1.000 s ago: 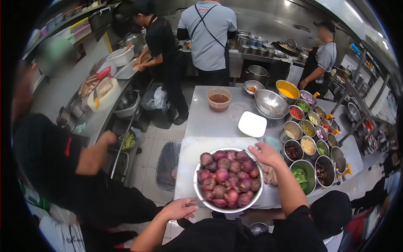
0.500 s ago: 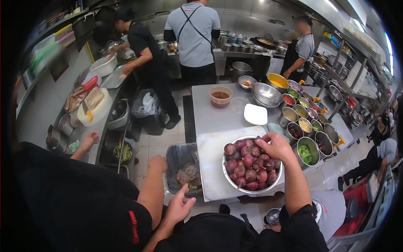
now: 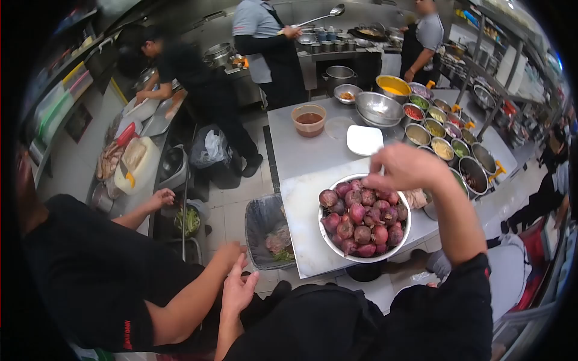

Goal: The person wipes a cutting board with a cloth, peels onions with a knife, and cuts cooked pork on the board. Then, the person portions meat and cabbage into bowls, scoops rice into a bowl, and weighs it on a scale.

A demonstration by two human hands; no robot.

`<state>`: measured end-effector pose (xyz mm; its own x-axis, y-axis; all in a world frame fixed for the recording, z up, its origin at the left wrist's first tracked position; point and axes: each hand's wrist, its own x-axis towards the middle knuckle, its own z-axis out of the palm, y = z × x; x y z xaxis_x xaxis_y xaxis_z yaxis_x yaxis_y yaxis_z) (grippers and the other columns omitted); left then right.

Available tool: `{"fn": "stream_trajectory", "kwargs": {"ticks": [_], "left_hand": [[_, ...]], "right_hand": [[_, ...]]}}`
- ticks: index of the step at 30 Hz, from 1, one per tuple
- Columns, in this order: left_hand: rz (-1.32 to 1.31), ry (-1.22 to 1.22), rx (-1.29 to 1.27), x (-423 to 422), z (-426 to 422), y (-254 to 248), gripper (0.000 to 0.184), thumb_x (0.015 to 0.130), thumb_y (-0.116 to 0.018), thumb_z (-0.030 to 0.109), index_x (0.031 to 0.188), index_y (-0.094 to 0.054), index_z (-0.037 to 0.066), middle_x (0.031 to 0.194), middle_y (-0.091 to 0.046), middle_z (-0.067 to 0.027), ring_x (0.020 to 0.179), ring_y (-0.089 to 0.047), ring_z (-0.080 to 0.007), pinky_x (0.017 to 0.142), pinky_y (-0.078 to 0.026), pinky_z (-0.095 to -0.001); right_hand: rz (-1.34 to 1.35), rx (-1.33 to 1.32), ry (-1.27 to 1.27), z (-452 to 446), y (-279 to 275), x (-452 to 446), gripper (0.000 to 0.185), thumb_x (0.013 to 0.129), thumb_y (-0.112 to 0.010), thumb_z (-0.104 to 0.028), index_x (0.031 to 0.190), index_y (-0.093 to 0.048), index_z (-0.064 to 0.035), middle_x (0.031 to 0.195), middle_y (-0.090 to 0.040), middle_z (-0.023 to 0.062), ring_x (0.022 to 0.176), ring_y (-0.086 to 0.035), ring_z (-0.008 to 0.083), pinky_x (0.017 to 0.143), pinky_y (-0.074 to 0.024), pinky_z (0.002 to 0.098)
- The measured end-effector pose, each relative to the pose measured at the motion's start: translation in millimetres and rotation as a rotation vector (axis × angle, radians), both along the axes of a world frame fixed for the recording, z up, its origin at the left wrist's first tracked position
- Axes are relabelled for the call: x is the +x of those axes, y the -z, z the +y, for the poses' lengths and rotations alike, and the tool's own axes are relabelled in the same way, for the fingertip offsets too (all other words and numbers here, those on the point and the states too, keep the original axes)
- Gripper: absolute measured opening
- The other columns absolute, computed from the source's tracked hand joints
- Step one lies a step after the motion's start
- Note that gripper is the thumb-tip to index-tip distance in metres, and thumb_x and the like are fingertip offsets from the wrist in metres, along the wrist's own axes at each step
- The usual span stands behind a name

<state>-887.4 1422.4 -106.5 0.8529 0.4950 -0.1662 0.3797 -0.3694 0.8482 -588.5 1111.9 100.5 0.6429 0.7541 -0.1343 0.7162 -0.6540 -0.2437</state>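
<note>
A round metal bowl [image 3: 407, 231] heaped with red onions [image 3: 357, 212] rests on the white cutting board [image 3: 301, 225] at the table's front. Over the bowl's upper right rim hovers my right hand [image 3: 400, 168], its fingers bent downward; the fingertips are blurred and I cannot tell whether they hold anything. Well left of the board, low in the view, my left hand [image 3: 238, 289] is held up with its fingers apart and nothing in it. A co-worker's hand [image 3: 232, 254] is close beside it, partly overlapping in view.
Behind the board stand a white square container [image 3: 364, 140], a tub of brown sauce [image 3: 309, 120] and metal bowls [image 3: 379, 110]. Pots of cut ingredients [image 3: 442, 149] fill the table's right side. A lined bin [image 3: 259, 231] sits left of the table. Several co-workers stand around.
My right hand has lifted off the onions and moved up. The co-worker at the left has shifted, and the one at the stove has turned, holding a ladle. The view has turned somewhat.
</note>
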Motion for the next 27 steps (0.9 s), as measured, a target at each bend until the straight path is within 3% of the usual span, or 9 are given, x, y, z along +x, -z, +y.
{"fn": "stream_trajectory", "kwargs": {"ticks": [5, 7, 13, 14, 17, 19, 21, 24, 27], "left_hand": [[-0.037, 0.008, 0.238, -10.3, 36.8, 55.0, 0.062, 0.091, -0.064, 0.013, 0.145, -0.038, -0.002, 0.130, -0.059, -0.0195, 0.091, -0.069, -0.0216, 0.084, -0.054, -0.0331], [0.101, -0.073, 0.121, -10.9, 43.7, 57.9, 0.060, 0.092, -0.062, 0.012, 0.144, -0.038, -0.005, 0.129, -0.059, -0.0211, 0.099, -0.067, -0.0234, 0.085, -0.054, -0.0326], [0.222, -0.074, 0.243, -16.0, 44.7, 46.1, 0.053, 0.095, -0.060, 0.012, 0.141, -0.041, -0.007, 0.130, -0.059, -0.0173, 0.093, -0.066, -0.0217, 0.082, -0.054, -0.0310], [0.184, -0.075, -0.009, -26.0, 66.6, 66.6, 0.050, 0.095, -0.060, 0.016, 0.137, -0.046, -0.008, 0.124, -0.062, -0.0164, 0.101, -0.064, -0.0235, 0.086, -0.053, -0.0339], [0.328, -0.104, 0.334, -34.7, 81.0, 65.0, 0.053, 0.091, -0.064, 0.023, 0.135, -0.051, -0.003, 0.118, -0.066, -0.0184, 0.106, -0.065, -0.0280, 0.091, -0.051, -0.0363], [0.456, -0.131, 0.533, -42.9, 78.9, 60.6, 0.055, 0.089, -0.066, 0.028, 0.134, -0.054, 0.000, 0.113, -0.069, -0.0197, 0.109, -0.065, -0.0310, 0.095, -0.050, -0.0379], [0.420, -0.172, 0.415, -43.1, 57.8, 31.4, 0.056, 0.087, -0.067, 0.029, 0.135, -0.054, 0.002, 0.117, -0.067, -0.0209, 0.110, -0.065, -0.0325, 0.095, -0.050, -0.0377], [0.455, -0.241, 0.263, -62.1, 53.4, 43.4, 0.058, 0.088, -0.067, 0.028, 0.137, -0.052, 0.001, 0.117, -0.067, -0.0209, 0.110, -0.065, -0.0324, 0.095, -0.049, -0.0378], [0.485, -0.249, 0.227, -77.6, 39.1, 56.7, 0.059, 0.088, -0.066, 0.030, 0.137, -0.051, 0.002, 0.120, -0.066, -0.0212, 0.114, -0.063, -0.0333, 0.098, -0.048, -0.0385]], "right_hand": [[-0.184, -0.213, -0.266, 68.2, -43.9, 8.4, 0.036, 0.085, -0.066, -0.035, 0.093, -0.072, -0.0005, 0.089, -0.070, 0.0204, 0.085, -0.068, 0.0358, 0.077, -0.0545, 0.0456], [-0.323, -0.326, -0.515, 113.7, -47.6, 9.6, 0.030, 0.080, -0.067, -0.029, 0.093, -0.075, -0.0031, 0.094, -0.071, 0.0166, 0.088, -0.067, 0.0312, 0.077, -0.0539, 0.0437], [-0.347, -0.218, -0.869, 237.6, -19.2, -58.2, 0.031, 0.081, -0.067, -0.030, 0.092, -0.075, -0.0026, 0.091, -0.072, 0.0161, 0.083, -0.068, 0.0304, 0.074, -0.0544, 0.0428], [-0.336, -0.194, -0.887, 248.7, -14.4, -64.6, 0.031, 0.082, -0.067, -0.031, 0.092, -0.075, -0.0025, 0.091, -0.072, 0.0160, 0.083, -0.068, 0.0302, 0.073, -0.0545, 0.0426], [-0.340, -0.176, -0.940, 261.9, -11.3, -84.0, 0.031, 0.082, -0.067, -0.031, 0.092, -0.075, -0.0022, 0.089, -0.072, 0.0157, 0.081, -0.069, 0.0298, 0.072, -0.0548, 0.0422], [-0.324, -0.189, -0.932, 254.7, -19.6, -84.0, 0.032, 0.083, -0.066, -0.032, 0.091, -0.074, -0.0020, 0.089, -0.072, 0.0155, 0.079, -0.069, 0.0295, 0.071, -0.0549, 0.0418], [-0.283, -0.205, -0.846, 231.8, -36.1, -58.4, 0.032, 0.083, -0.066, -0.032, 0.091, -0.074, -0.0019, 0.088, -0.072, 0.0154, 0.078, -0.069, 0.0292, 0.070, -0.0551, 0.0415], [-0.206, -0.273, -0.603, 181.6, -42.8, 12.2, 0.033, 0.084, -0.066, -0.033, 0.090, -0.074, -0.0016, 0.086, -0.072, 0.0151, 0.075, -0.069, 0.0288, 0.069, -0.0553, 0.0411], [-0.130, -0.386, -0.234, 126.7, -6.1, 104.2, 0.034, 0.085, -0.066, -0.034, 0.090, -0.074, -0.0013, 0.085, -0.073, 0.0148, 0.073, -0.070, 0.0284, 0.067, -0.0556, 0.0406]]}}
